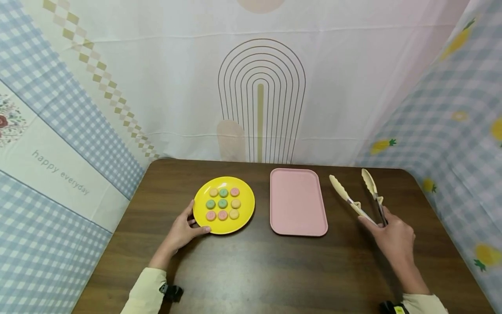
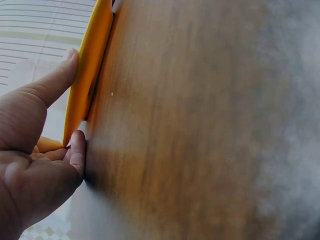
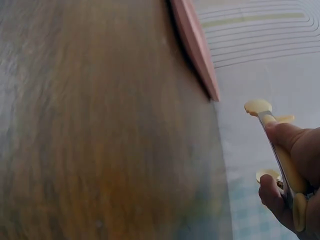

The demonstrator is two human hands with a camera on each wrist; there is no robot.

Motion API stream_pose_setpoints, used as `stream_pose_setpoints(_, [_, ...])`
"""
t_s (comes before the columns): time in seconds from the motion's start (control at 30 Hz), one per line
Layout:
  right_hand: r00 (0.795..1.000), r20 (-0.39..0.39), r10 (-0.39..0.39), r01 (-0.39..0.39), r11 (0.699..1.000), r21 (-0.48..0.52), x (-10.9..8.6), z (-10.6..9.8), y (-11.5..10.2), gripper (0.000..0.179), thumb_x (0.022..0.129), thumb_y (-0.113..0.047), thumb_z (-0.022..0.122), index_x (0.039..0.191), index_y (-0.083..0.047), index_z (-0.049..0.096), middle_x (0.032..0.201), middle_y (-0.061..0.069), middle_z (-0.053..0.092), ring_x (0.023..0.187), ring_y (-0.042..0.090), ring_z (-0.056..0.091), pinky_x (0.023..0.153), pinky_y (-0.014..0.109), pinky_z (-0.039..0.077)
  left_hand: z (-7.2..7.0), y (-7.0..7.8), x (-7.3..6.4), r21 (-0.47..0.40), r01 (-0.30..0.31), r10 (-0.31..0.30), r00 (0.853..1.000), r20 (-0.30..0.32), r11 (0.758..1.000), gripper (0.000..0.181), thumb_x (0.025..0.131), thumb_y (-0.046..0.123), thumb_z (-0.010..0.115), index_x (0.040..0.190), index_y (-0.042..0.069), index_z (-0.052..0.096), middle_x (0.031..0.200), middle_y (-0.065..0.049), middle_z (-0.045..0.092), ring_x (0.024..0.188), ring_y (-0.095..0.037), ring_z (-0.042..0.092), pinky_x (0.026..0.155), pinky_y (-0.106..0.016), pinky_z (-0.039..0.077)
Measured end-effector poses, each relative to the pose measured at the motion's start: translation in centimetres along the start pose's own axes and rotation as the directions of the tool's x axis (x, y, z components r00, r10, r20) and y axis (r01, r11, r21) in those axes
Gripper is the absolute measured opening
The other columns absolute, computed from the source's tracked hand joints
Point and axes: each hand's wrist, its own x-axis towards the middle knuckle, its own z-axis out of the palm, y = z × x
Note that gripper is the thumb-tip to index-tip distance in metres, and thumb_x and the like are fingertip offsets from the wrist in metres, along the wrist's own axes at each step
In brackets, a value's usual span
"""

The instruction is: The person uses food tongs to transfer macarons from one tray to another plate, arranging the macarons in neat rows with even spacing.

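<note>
On the left of the table, a round yellow plate carries several small round biscuits in pink, green and pale yellow, set out in rows. My left hand grips the plate's left rim, its thumb on top; in the left wrist view the plate shows edge-on, with fingers at its underside. A pair of tongs with cream tips and metal arms is in my right hand, the two arms spread apart. Thumb and fingers hold the tongs on either side in the right wrist view.
A pink rectangular tray lies between the plate and the tongs. The brown wooden table ends at a white cloth backdrop behind, with blue checked cloth hanging at the sides.
</note>
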Motion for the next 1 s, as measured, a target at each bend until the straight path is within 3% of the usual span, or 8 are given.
stream_pose_setpoints(0.23, [0.985,0.145,0.094,-0.095,0.996,-0.006,0.4,0.6,1.3,0.074,0.093,-0.048,0.072,0.133,0.012,0.057,0.077,0.019,0.072,0.079,0.054,0.064,0.067,0.066,0.044,0.0,0.1,0.2,-0.019,-0.007,0.007,1.000,-0.005,1.000,0.115,0.084,0.025,0.086,0.164,0.002,0.007,0.162,-0.025,0.031,0.138,-0.039,0.049,0.108,-0.046,0.048])
stream_pose_setpoints(0.4, [0.977,0.190,0.101,-0.105,0.994,0.012,0.2,1.0,1.9,0.057,0.094,-0.048,0.072,0.117,0.003,0.060,0.071,0.009,0.068,0.068,0.039,0.063,0.064,0.060,0.043,0.0,0.1,0.2,-0.005,-0.011,0.011,1.000,0.002,1.000,0.114,0.085,0.027,0.086,0.163,0.001,0.007,0.160,-0.027,0.033,0.138,-0.040,0.049,0.108,-0.047,0.048])
stream_pose_setpoints(0.6, [0.973,0.219,0.075,-0.088,0.995,0.047,-0.1,1.5,2.0,0.059,0.095,-0.046,0.072,0.127,0.002,0.059,0.081,0.012,0.071,0.065,0.027,0.061,0.066,0.055,0.044,-0.3,-0.1,0.3,0.008,-0.014,0.014,1.000,0.009,1.000,0.115,0.085,0.030,0.086,0.164,0.002,0.006,0.159,-0.027,0.034,0.138,-0.040,0.048,0.109,-0.048,0.047])
stream_pose_setpoints(0.77, [0.956,0.288,0.059,-0.082,0.994,0.069,0.0,1.8,1.7,0.082,0.095,-0.047,0.071,0.147,0.010,0.044,0.109,0.028,0.071,0.087,0.042,0.067,0.075,0.062,0.048,-1.0,-0.1,0.1,-0.047,0.007,-0.007,1.000,0.000,0.999,0.112,0.088,0.027,0.083,0.164,0.004,0.004,0.163,-0.025,0.029,0.143,-0.039,0.043,0.112,-0.050,0.044])
stream_pose_setpoints(0.87, [0.947,0.315,0.060,-0.084,0.994,0.066,-0.2,1.6,1.4,0.082,0.096,-0.046,0.070,0.149,0.011,0.042,0.122,0.033,0.066,0.104,0.050,0.064,0.081,0.065,0.048,-1.3,0.1,-0.2,-0.064,0.001,-0.001,1.000,-0.004,0.998,0.108,0.092,0.027,0.080,0.164,0.004,0.003,0.164,-0.026,0.025,0.145,-0.040,0.039,0.114,-0.053,0.041])
stream_pose_setpoints(1.0, [0.953,0.299,0.037,-0.044,0.999,0.016,-0.4,0.4,1.1,0.079,0.097,-0.045,0.068,0.145,0.014,0.046,0.114,0.037,0.066,0.085,0.052,0.064,0.072,0.062,0.049,-1.4,1.1,-0.8,0.035,-0.052,0.054,0.997,-0.050,0.998,0.103,0.094,0.032,0.077,0.164,0.002,0.007,0.167,-0.025,0.019,0.148,-0.042,0.031,0.116,-0.058,0.036])
